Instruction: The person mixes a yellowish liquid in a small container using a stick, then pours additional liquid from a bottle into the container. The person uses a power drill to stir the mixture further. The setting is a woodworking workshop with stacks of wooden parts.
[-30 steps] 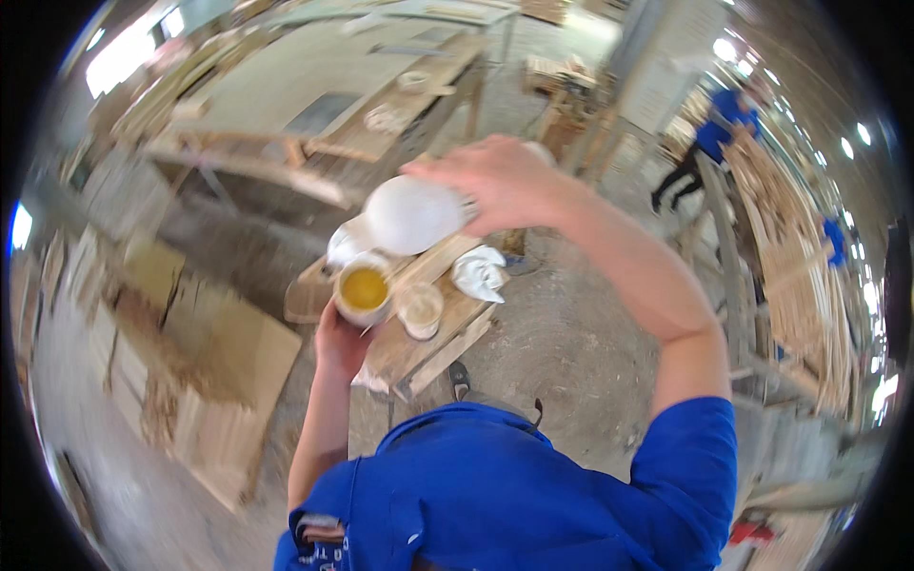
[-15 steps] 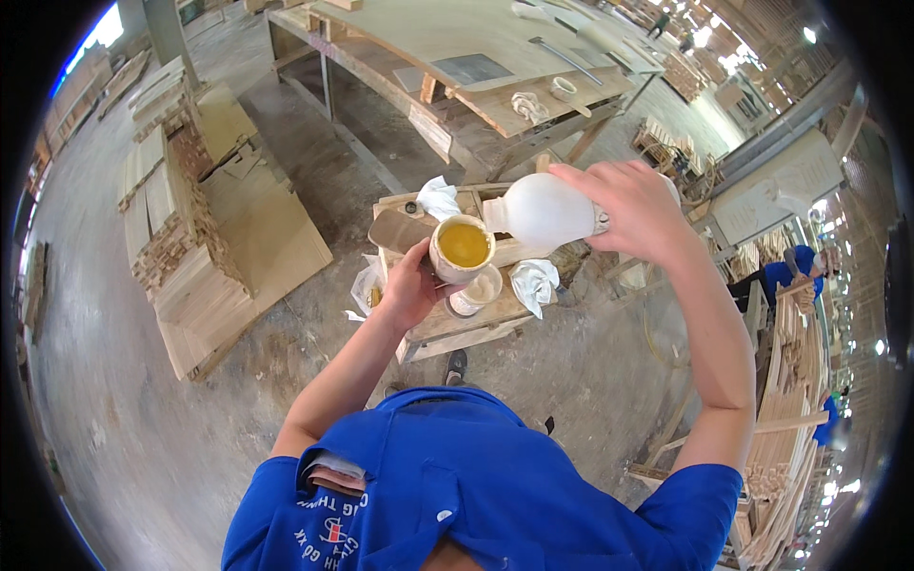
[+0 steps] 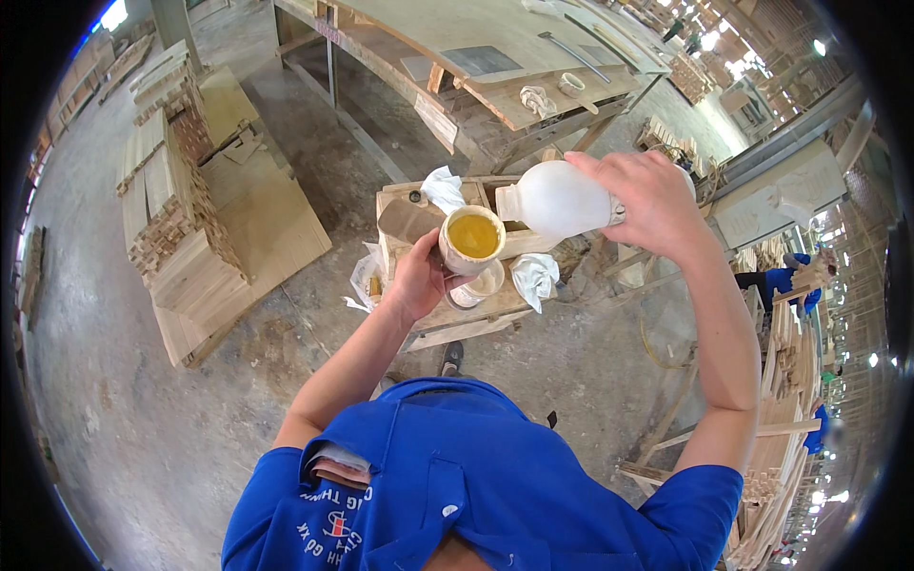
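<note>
My left hand [image 3: 419,276] is closed round a small white tub [image 3: 472,264] with amber-yellow liquid [image 3: 473,235] inside. In my right hand [image 3: 647,197] is a white plastic bottle [image 3: 560,202], tilted on its side with its mouth just right of the tub's rim. No stream of liquid shows between them. Beneath both hands stands a low wooden box-like stand [image 3: 476,332]. A second white tub [image 3: 481,285] with pale contents rests on it, partly hidden by the held one. Crumpled white cloths [image 3: 536,278] lie there too, and a flat brown piece [image 3: 407,221] is behind my left hand.
A large worktable [image 3: 481,62] stands ahead, with a rag [image 3: 538,102], a small cup [image 3: 571,85] and a long metal tool [image 3: 573,55] on it. Stacked wood strips [image 3: 181,209] sit at left on a board. At right are more timber [image 3: 781,447] and a co-worker in blue [image 3: 786,282].
Both hands, with the tub and the bottle, show slightly farther right as the whole view shifts a little. The bottle remains tilted beside the tub, and both grips stay the same.
</note>
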A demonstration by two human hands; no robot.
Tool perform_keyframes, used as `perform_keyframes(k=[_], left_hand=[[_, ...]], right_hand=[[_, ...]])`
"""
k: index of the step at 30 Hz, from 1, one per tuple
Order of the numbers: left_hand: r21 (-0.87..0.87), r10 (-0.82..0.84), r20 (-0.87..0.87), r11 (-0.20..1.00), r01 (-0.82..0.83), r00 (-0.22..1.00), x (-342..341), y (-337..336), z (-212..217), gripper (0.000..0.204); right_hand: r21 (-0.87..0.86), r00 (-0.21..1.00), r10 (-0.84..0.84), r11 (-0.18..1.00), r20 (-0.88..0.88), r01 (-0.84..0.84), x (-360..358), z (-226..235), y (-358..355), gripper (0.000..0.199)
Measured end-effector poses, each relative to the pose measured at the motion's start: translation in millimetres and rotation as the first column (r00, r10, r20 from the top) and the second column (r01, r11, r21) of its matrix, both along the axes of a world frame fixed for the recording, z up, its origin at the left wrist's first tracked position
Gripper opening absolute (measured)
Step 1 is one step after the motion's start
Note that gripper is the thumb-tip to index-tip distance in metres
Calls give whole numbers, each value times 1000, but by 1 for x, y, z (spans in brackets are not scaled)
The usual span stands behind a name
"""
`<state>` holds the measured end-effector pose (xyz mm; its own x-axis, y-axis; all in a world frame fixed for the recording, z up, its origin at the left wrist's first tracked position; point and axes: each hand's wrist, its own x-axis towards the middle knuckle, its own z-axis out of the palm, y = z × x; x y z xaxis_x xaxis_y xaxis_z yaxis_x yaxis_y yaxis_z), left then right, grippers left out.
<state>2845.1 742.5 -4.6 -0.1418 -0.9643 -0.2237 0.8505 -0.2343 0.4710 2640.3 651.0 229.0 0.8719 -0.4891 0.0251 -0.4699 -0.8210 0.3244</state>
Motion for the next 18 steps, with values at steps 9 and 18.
perform_keyframes(k=[9,18], left_hand=[[9,9,9,1000,-9,1000,-1,-4,1,42],[2,15,-15,1000,-15,1000,1,-7,-5,45]], right_hand=[[-35,999,23,999,26,-22,2,7,-4,82],[-57,997,31,998,68,-28,4,13,-6,85]])
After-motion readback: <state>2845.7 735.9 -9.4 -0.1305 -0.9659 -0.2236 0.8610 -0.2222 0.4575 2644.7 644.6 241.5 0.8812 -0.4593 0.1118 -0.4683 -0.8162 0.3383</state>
